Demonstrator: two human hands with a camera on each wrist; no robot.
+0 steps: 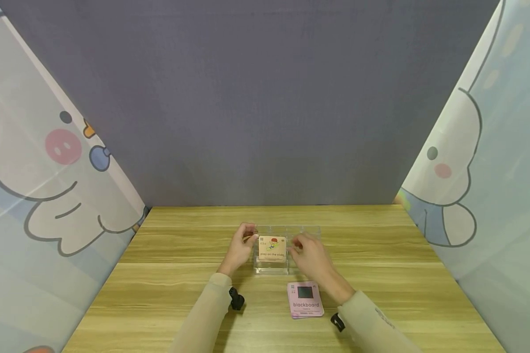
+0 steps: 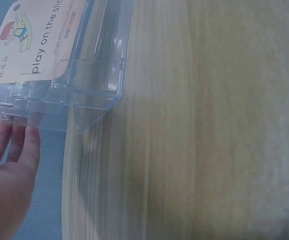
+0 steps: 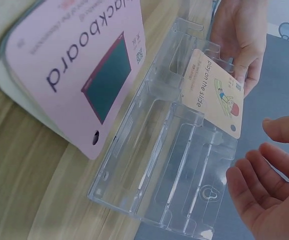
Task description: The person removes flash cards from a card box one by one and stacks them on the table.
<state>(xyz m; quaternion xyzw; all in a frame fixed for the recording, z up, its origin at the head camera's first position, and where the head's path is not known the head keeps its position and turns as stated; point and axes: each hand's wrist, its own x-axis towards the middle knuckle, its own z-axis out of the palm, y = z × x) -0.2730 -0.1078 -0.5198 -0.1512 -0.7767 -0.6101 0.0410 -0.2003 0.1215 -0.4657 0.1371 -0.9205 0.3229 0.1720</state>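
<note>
A clear plastic card holder (image 3: 154, 145) with tiered compartments stands on the table. In its left part sits a cream card (image 1: 272, 248) reading "play on the slide", showing a child on a slide. My left hand (image 1: 240, 247) holds the holder's left end, thumb by the card's edge and fingers behind the clear plastic. Near the card's right side is my right hand (image 1: 312, 257); the right wrist view shows its fingers loosely bent, apart from the holder, with nothing between them. A stack of pink cards (image 1: 305, 300), topped by one reading "blackboard", lies in front of the holder.
The wood-grain table (image 1: 159, 294) ends at a dark grey backdrop (image 1: 265, 108). Cartoon-printed curtains (image 1: 39, 147) hang on both sides. The holder's right compartments, seen in the right wrist view, show no cards.
</note>
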